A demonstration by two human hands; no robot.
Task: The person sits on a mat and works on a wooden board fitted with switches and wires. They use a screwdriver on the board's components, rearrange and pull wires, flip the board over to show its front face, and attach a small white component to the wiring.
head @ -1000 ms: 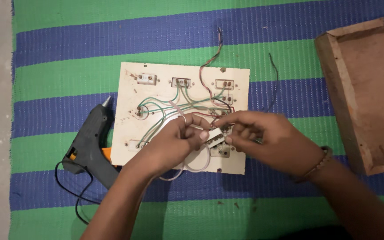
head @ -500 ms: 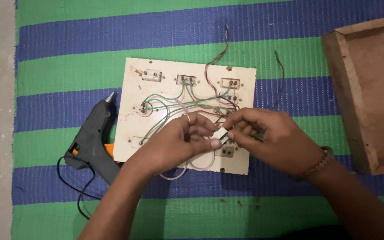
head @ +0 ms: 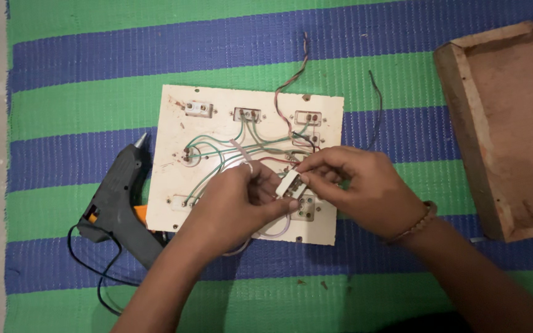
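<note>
Board, one, cream and rectangular, lies wiring-side up on the green-and-blue striped mat. I see both hands over its lower right part: left hand and right hand pinch one small white switch block between closed fingertips. One black glue gun lies just left of the board; one wooden tray lies right.

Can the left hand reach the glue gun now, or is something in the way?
Probably yes: the glue gun lies uncovered just beside the left hand, though that hand is pinching the small white part.
</note>
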